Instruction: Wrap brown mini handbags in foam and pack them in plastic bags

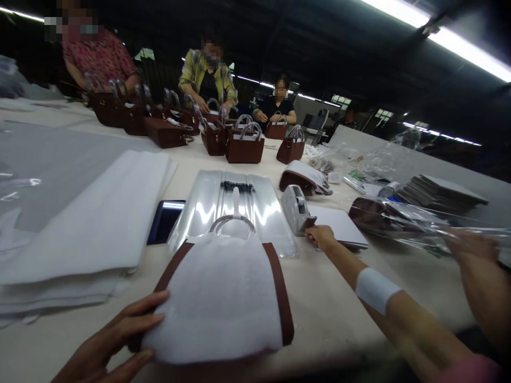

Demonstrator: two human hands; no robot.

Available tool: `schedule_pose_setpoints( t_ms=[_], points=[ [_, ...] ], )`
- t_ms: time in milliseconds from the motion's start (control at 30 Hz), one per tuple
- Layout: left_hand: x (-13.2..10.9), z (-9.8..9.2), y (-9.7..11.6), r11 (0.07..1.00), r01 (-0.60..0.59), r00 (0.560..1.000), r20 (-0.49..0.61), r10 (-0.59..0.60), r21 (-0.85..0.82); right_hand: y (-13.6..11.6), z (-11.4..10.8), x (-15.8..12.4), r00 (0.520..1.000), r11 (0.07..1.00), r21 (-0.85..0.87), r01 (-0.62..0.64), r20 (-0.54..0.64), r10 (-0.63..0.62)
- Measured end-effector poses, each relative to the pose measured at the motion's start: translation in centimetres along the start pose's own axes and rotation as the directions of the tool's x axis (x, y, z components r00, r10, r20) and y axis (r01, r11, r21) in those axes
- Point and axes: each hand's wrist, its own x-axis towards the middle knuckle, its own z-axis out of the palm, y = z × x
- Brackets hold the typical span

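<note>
Brown bag [283, 298] lay flat at the near side of the counter [327, 319], its handle [231, 219] pointing away over the near edge of the plastic sheets [223, 234]. White wrap [217, 298] covered its face, leaving brown strips bare at both sides. Left hand [106, 343] was at the lower left corner, fingers spread against the wrap and edge, presumably to steady both. Any grip underneath: cannot tell.

Right hand [321, 235] was at the front of the tape dispenser [294, 210], fingers drawn close together; whether they pinched a tape end could not be made out. Dispenser position, just beyond the bag on the right, probably kept it within easy reach. Likewise the white sheets [83, 223], piled at left. Black loops [237, 186] sat on the plastic; a phone [163, 223] lay just left of it.

Surface: pale, crowded at the far side, where handled bags [245, 146] stood grouped, possibly to leave working room near the edge. At right, a co-worker's hand [477, 247] was at clear film [423, 226] stretched over another dark bag [371, 213].

Room: dark overhead, strip lights [471, 50] glaring; three people stood or sat across the counter.
</note>
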Motion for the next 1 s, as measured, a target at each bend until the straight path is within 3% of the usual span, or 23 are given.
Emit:
schedule_pose_setpoints(
  t_ms=[167, 233, 267, 333, 433, 500, 600, 867, 1000],
  points=[
    [0.9, -1.4, 3.2, 0.961, 0.179, 0.979, 0.135, -0.153, -0.212, -1.8, -1.2, -7.3, 0.995, 0.99, 0.102, 0.101, 0.013, -0.103],
    [1.1, -1.7, 3.5, 0.937, 0.191, 0.975, 0.165, -0.147, -0.293, -2.6, -1.5, -12.0, 0.977, 0.968, 0.191, 0.161, 0.105, -0.184],
    [1.1, -1.7, 3.6, 0.925, 0.189, 0.976, 0.164, -0.141, -0.328, -3.0, -1.4, -14.7, 0.951, 0.956, 0.247, 0.159, 0.223, -0.216],
    [1.0, -1.6, 3.5, 0.909, 0.171, 0.981, 0.147, -0.123, -0.38, -3.5, -0.7, -20.6, 0.843, 0.922, 0.385, 0.045, 0.48, -0.242],
    [0.8, -1.3, 3.4, 0.907, 0.109, 0.992, 0.099, -0.074, -0.407, -3.2, 1.6, -28.9, 0.721, 0.945, 0.294, -0.146, 0.685, -0.102],
    [0.6, -1.1, 3.2, 0.911, 0.042, 0.998, 0.061, -0.019, -0.411, -2.2, 3.6, -32.6, 0.632, 0.95, 0.202, -0.237, 0.775, -0.007],
    [0.6, -1.1, 2.9, 0.92, -0.036, 0.997, 0.043, 0.058, -0.39, -0.3, 5.9, -34.9, 0.561, 0.936, 0.147, -0.32, 0.826, 0.062],
    [1.4, -1.8, 2.6, 0.93, -0.127, 0.973, 0.139, 0.184, -0.345, 1.5, 7.6, -35.1, 0.607, 0.916, 0.152, -0.37, 0.786, 0.115],
    [1.7, -2.1, 2.9, 0.949, -0.115, 0.969, 0.179, 0.173, -0.292, 2.6, 7.9, -35.2, 0.617, 0.903, 0.17, -0.396, 0.777, 0.124]
  ],
)
